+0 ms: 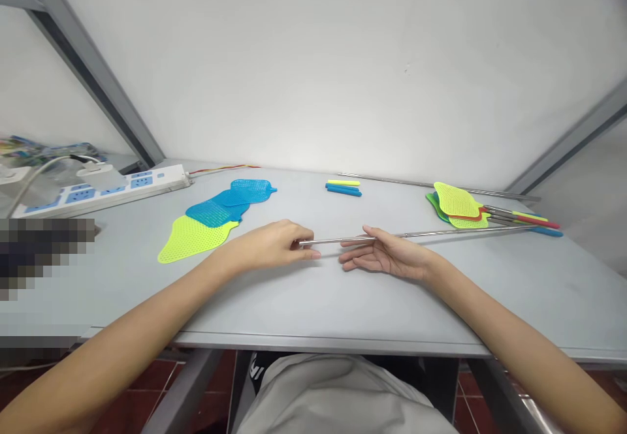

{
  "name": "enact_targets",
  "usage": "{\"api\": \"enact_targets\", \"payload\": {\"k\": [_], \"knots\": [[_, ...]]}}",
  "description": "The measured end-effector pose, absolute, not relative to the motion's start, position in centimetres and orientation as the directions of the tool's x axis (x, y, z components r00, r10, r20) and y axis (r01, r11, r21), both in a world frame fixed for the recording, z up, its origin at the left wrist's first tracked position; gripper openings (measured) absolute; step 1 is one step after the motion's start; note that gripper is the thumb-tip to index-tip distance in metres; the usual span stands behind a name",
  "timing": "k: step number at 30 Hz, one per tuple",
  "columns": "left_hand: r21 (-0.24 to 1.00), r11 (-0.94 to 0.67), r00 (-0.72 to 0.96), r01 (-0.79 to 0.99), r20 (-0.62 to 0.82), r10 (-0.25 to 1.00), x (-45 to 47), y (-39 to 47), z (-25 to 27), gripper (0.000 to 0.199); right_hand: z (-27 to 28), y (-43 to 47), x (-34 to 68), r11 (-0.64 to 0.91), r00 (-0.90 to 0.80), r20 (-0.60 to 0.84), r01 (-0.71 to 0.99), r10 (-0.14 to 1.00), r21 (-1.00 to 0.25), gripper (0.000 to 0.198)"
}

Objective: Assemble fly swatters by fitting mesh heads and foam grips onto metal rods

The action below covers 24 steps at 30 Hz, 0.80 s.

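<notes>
A thin metal telescopic rod (426,233) stretches from between my hands toward the right side of the table. My left hand (277,245) is curled loosely at the rod's left end, its thumb and forefinger on either side of it. The rod crosses my right hand (392,254), held under the thumb, while the other fingers point left below it. Left of my hands lie a yellow-green fly swatter head (193,239) and blue fly swatter heads (215,210), partly overlapping. Beyond my hands are blue handle grips (343,190) and a yellow handle grip (343,183).
Assembled fly swatters (458,202) in several colours are stacked at the right, their handles under or beside the rod. More metal rods (490,192) lie along the wall. A white power strip (166,183) with plugs is at the back left. The table's front edge (333,341) is near my body.
</notes>
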<state>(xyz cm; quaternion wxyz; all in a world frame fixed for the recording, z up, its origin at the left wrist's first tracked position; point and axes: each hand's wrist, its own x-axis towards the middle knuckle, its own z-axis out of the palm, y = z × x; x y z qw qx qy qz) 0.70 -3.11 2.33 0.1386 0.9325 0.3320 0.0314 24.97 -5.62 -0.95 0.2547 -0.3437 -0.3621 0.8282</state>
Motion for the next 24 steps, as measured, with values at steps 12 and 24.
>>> {"api": "enact_targets", "payload": {"k": [12, 24], "knots": [[0.289, -0.764, 0.781, 0.577, 0.077, 0.619, 0.8, -3.6, 3.2, 0.039, -0.6, -6.0, 24.7, -0.522, -0.62, -0.364, -0.087, 0.695, -0.849, 0.05], [0.247, -0.808, 0.809, 0.535, 0.125, 0.574, 0.7, -3.9, 3.8, 0.033, -0.5, -6.1, 24.6, -0.513, -0.61, -0.362, -0.085, 0.705, -0.854, 0.047]]}}
